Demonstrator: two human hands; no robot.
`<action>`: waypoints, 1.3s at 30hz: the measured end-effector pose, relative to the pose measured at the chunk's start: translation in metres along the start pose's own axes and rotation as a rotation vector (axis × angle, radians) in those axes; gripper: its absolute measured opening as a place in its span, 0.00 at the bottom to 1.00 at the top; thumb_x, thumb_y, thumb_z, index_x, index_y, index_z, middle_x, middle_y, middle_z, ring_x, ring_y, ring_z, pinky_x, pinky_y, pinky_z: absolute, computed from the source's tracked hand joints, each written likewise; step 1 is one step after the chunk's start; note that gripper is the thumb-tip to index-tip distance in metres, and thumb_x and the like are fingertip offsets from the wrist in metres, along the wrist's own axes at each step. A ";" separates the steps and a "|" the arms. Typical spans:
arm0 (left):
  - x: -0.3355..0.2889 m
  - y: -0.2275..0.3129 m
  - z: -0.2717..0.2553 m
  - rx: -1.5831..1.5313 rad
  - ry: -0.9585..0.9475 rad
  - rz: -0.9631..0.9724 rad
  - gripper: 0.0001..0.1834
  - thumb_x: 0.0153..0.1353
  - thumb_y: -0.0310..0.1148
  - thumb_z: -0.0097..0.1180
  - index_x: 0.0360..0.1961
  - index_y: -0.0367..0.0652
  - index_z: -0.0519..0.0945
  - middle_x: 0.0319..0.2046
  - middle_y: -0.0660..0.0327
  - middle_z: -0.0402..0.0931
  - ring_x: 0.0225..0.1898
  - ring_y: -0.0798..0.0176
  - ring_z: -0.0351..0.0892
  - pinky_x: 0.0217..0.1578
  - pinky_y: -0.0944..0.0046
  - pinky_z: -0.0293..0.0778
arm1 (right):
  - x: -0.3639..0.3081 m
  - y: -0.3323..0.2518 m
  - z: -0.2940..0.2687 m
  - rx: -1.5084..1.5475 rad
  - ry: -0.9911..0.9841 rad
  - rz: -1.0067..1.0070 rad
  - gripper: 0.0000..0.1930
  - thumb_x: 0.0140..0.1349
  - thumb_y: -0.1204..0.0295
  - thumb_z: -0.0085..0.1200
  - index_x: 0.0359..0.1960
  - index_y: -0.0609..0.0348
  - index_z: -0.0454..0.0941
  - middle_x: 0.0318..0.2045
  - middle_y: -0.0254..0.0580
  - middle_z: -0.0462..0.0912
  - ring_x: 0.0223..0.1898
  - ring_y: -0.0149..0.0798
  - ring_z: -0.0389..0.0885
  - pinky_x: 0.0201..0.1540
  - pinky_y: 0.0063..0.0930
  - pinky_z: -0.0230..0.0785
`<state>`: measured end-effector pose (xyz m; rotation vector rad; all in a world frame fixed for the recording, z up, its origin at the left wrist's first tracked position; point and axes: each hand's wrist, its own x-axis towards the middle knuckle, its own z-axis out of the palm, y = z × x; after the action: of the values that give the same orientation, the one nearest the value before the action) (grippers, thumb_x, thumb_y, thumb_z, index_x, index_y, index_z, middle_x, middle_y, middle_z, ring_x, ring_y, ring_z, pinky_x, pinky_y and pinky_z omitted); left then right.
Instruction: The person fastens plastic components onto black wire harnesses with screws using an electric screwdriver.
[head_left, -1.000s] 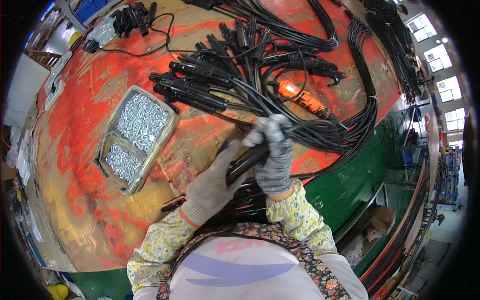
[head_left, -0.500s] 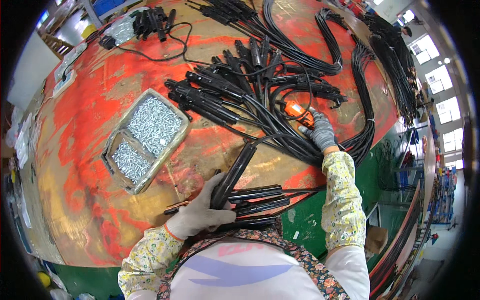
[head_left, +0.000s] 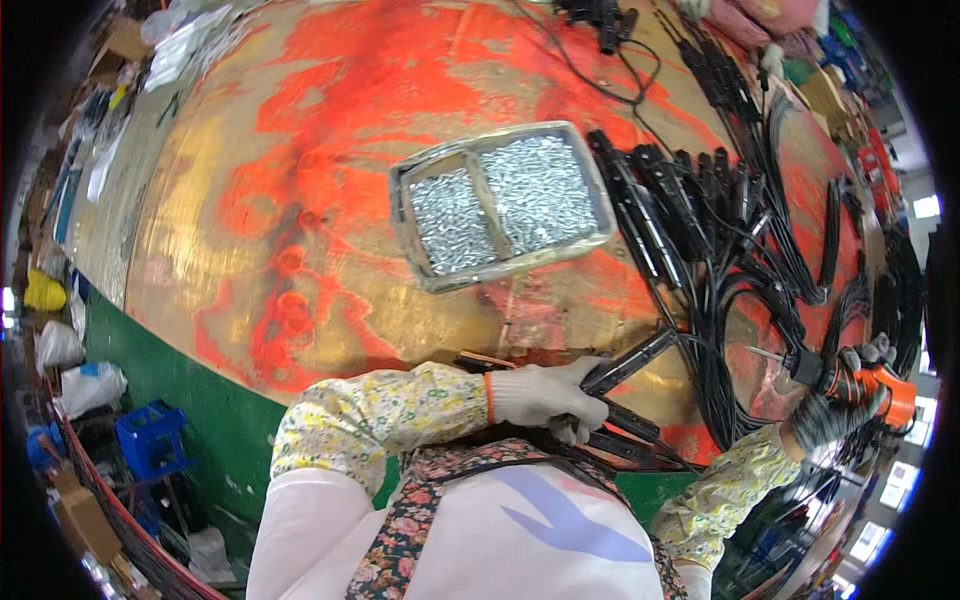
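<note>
My left hand [head_left: 550, 398], in a pale glove, is closed around a long black handle [head_left: 632, 362] with a cable at its far end. More black handles [head_left: 625, 440] lie just below it at the table's near edge. My right hand [head_left: 838, 412], in a grey striped glove, grips an orange-and-black power screwdriver [head_left: 890, 395]; its thin bit points left over the cables. Ahead of my left hand sits a two-part tray [head_left: 402, 222] of small silvery screws [head_left: 540, 195].
Black cable bundles [head_left: 708, 375] and a heap of black handles [head_left: 655, 215] cover the table's right side. The table [head_left: 330, 240] has worn red paint. A blue plastic crate [head_left: 152, 440] stands on the green floor at left.
My view has swung left, so the tray appears farther right. My right hand has taken a fuller grip on the screwdriver and lifted it off the cables. The left hand still holds its handle.
</note>
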<state>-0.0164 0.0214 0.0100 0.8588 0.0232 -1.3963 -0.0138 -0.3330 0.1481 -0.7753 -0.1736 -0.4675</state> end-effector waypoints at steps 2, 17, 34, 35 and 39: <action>0.005 -0.004 -0.011 -0.012 -0.024 0.021 0.47 0.50 0.31 0.60 0.68 0.43 0.46 0.24 0.64 0.70 0.22 0.72 0.70 0.19 0.73 0.67 | -0.003 0.041 0.032 0.052 -0.133 0.081 0.22 0.64 0.66 0.51 0.57 0.57 0.62 0.41 0.39 0.71 0.38 0.36 0.69 0.46 0.32 0.66; 0.006 0.009 -0.038 0.220 -0.018 0.138 0.50 0.47 0.45 0.65 0.68 0.47 0.52 0.18 0.69 0.68 0.13 0.75 0.62 0.13 0.71 0.58 | -0.006 0.284 0.168 -0.201 -0.330 0.318 0.27 0.62 0.70 0.52 0.63 0.54 0.58 0.29 0.35 0.71 0.30 0.35 0.70 0.31 0.30 0.66; 0.016 0.009 -0.046 0.291 -0.060 0.175 0.36 0.52 0.50 0.62 0.54 0.41 0.60 0.15 0.69 0.64 0.13 0.72 0.60 0.13 0.69 0.57 | -0.026 0.321 0.169 -0.314 -0.399 0.285 0.14 0.58 0.74 0.55 0.45 0.64 0.71 0.28 0.39 0.72 0.29 0.35 0.71 0.34 0.28 0.66; 0.017 0.007 -0.046 0.278 -0.071 0.170 0.38 0.51 0.49 0.62 0.56 0.42 0.59 0.15 0.69 0.64 0.13 0.73 0.60 0.13 0.69 0.57 | -0.026 0.321 0.167 -0.350 -0.382 0.294 0.15 0.58 0.74 0.55 0.46 0.64 0.72 0.28 0.38 0.71 0.28 0.34 0.69 0.34 0.29 0.66; 0.016 0.002 -0.044 0.151 -0.058 0.206 0.44 0.51 0.46 0.63 0.64 0.44 0.54 0.16 0.68 0.64 0.13 0.73 0.60 0.14 0.69 0.57 | -0.019 0.306 0.164 -0.313 -0.414 0.349 0.14 0.60 0.71 0.54 0.46 0.64 0.73 0.29 0.36 0.71 0.31 0.34 0.69 0.34 0.29 0.65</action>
<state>0.0087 0.0313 -0.0279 0.9184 -0.2121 -1.2391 0.1150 -0.0211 0.0646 -1.1816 -0.3480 0.0052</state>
